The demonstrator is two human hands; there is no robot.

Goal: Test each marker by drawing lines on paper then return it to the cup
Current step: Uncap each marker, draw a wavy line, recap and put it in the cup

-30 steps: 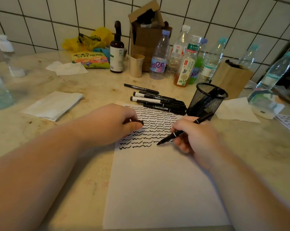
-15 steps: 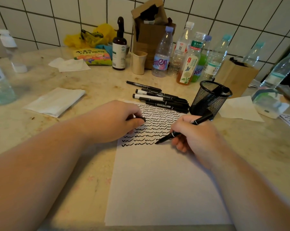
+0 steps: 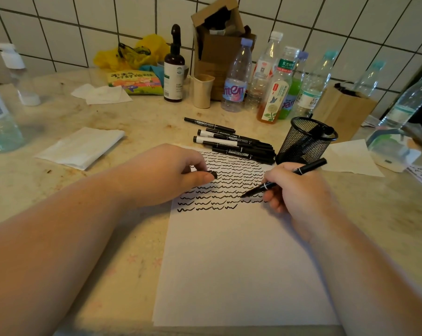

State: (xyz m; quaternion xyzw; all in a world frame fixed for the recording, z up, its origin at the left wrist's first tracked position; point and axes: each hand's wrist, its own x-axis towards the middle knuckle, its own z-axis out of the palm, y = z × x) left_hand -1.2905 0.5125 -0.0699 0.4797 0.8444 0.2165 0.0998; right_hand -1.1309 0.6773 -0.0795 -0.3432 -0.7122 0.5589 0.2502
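Compared with half a second earlier, the marker (image 3: 284, 178) tip is sitting slightly farther right along the second-lowest wavy row, at its right end; the bottom row is unchanged. The right hand (image 3: 295, 190) is gripping the marker with fingers curled around the barrel, tip touching the paper (image 3: 241, 263). The left hand (image 3: 166, 175) is resting on the paper's upper left edge, thumb and fingers pinching the black cap (image 3: 213, 175). The mesh cup (image 3: 304, 141) is standing just beyond the paper's far right corner, one marker inside. The loose markers (image 3: 229, 144) are lying beside it.
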